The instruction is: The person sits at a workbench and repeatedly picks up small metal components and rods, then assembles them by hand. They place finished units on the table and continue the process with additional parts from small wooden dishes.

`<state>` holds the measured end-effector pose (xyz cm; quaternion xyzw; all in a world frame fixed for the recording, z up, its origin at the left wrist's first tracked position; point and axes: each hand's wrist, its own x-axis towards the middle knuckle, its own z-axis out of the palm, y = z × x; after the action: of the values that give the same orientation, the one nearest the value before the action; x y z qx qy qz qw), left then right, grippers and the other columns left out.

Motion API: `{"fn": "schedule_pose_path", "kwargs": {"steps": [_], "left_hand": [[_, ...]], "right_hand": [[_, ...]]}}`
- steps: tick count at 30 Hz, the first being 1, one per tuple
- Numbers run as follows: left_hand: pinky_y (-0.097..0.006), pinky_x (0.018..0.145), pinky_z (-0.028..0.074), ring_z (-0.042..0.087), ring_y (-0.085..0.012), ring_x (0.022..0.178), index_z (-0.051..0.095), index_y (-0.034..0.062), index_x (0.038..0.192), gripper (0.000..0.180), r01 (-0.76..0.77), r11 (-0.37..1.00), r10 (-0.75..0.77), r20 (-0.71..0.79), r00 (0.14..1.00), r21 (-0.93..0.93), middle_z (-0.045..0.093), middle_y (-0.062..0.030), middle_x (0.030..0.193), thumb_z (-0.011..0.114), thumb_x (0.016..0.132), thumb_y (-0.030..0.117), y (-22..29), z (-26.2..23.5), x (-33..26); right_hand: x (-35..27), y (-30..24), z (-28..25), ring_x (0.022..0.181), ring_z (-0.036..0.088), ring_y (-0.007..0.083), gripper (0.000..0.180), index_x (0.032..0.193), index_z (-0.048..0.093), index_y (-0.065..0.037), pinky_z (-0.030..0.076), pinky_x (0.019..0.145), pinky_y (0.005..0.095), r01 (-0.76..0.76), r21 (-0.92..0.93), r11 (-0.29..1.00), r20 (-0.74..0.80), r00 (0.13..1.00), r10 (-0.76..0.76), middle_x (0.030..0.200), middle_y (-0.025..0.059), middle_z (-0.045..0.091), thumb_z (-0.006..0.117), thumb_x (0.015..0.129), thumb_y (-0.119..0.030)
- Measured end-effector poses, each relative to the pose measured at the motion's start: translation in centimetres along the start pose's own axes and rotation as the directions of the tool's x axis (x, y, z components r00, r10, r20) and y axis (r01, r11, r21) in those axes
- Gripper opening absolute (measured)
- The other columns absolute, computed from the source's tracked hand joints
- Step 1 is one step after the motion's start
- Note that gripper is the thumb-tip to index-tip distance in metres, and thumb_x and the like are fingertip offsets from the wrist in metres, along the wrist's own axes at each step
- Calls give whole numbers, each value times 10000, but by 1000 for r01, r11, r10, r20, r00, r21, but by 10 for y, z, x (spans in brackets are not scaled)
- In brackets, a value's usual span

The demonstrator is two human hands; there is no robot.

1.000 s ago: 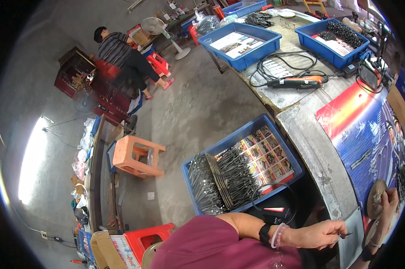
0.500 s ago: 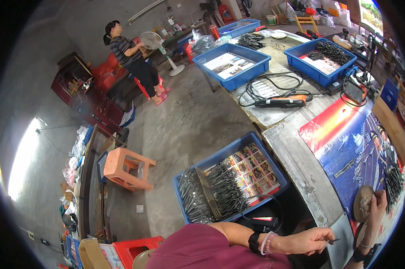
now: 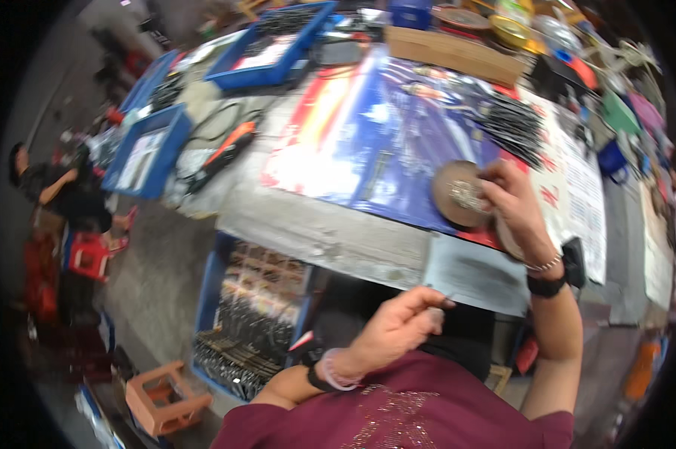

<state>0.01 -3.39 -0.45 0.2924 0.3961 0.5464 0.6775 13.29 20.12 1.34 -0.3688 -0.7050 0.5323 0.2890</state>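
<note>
My left hand is closed in a pinch in front of the table edge. A small dark tip sticks out from its fingertips; motion blur hides what kind of piece it is. My right hand has its fingers bent and together at the edge of a round brown dish. Small shiny metal parts lie heaped in that dish, right by the fingertips; whether one is pinched cannot be made out. Below the dish, a grey flat sheet lies at the table's front edge. A bundle of thin black rods rests beyond my right hand.
A glossy blue-and-red poster covers the worktop, with a wooden board behind it. Blue trays stand at the left; another blue bin with black rods sits lower. An orange stool and a person are farther left.
The whole view has swung to the right, bringing the table to the middle. My left hand still pinches its small piece, and my right hand stays by the dish.
</note>
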Motion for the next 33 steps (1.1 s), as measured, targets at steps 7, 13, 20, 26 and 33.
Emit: {"fn": "schedule_pose_path", "kwargs": {"steps": [7, 13, 20, 26, 33], "left_hand": [[-168, 548, 397, 495, -27, 600, 583, 4, 1093, 167, -84, 978, 77, 47, 996, 189, 600, -6, 787, 533, 957, 87, 15, 2, 3], [-220, 563, 472, 621, -98, 617, 626, -5, 969, 90, -366, 764, 293, 220, 930, 531, 648, -56, 752, 607, 889, 31, 20, 3, 6], [-269, 513, 459, 611, -187, 560, 601, 27, 910, 137, -421, 649, 322, 273, 907, 633, 639, -80, 742, 699, 824, 70, 22, 3, 6], [-280, 498, 445, 594, -199, 546, 604, 33, 882, 138, -457, 620, 359, 288, 888, 637, 620, -78, 720, 713, 809, 76, 19, 4, 6], [-283, 508, 452, 601, -203, 560, 612, 30, 870, 132, -458, 633, 367, 279, 887, 624, 616, -75, 722, 718, 801, 66, 18, 5, 6]], "right_hand": [[-49, -26, 9, 624, 554, 65, 137, 1016, 552, -11, 433, 538, 183, -247, 374, 894, 223, 960, 172, 760, 9, 575, 588, 892, -59], [-97, -26, 22, 581, 543, 47, 147, 990, 538, -42, 373, 470, 166, -374, 511, 774, 382, 905, 185, 733, -20, 541, 636, 889, -84], [-122, -21, 28, 589, 497, 32, 103, 954, 505, -39, 348, 497, 175, -393, 512, 764, 498, 861, 109, 726, -21, 517, 595, 919, -71], [-127, -24, 30, 665, 508, 61, 93, 955, 502, -6, 416, 578, 212, -363, 550, 752, 520, 854, 31, 854, 16, 515, 583, 916, -33], [-127, -23, 27, 728, 504, 64, 90, 962, 499, 0, 431, 626, 222, -413, 543, 732, 560, 827, 51, 912, 29, 507, 574, 915, -14]]}}
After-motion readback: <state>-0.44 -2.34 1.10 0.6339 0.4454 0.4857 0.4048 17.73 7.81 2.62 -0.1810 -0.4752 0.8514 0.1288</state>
